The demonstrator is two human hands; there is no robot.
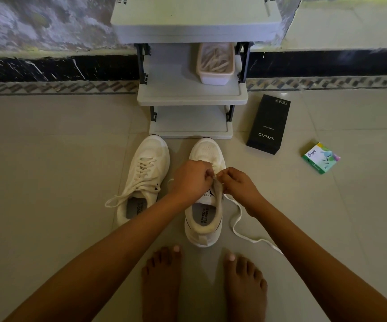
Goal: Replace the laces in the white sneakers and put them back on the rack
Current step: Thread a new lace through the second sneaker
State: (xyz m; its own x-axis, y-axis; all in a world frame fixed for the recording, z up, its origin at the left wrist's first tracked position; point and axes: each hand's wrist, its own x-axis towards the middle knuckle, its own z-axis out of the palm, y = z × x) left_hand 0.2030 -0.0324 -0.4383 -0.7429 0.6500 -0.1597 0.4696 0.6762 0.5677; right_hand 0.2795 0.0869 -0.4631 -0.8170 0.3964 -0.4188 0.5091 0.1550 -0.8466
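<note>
- Floor [48,159]: pale tiles, and it carried everything listed below.
- Rack [169,89]: grey, with several shelves, standing at the floor's far edge against the wall. No sneaker was on it yet.
- Laced sneaker [146,173]: white, on the floor just before the rack's front edge, toe toward the rack. It was fully threaded, with loose ends trailing off its outer side. Judged light, with a soft upper and a firmer sole, and best lifted by the heel collar.
- Worked sneaker [207,152]: white, just beside the first and parallel to it. Its lacing was partly hidden under the hands.
- Black carton [268,125]: closed, lying flat on the floor near the rack's right foot. Its contents were not visible.
- Tub [215,77]: translucent and open-topped, at the right end of the middle shelf. It held a tangle of pale laces [215,60].
- Left hand [190,177]: fingers curled, pinching at the worked sneaker's eyelet row. The exact hold was partly hidden.
- Right hand [239,184]: almost touching the left, fingertips pinching the loose lace.
- Loose lace [236,219]: flat, limp and white, trailing from the right hand across the floor. Judged floppy, and easiest to steer by its stiff tip.
- Green packet [320,158]: small and closed, on the floor well apart from the sneakers.
</note>
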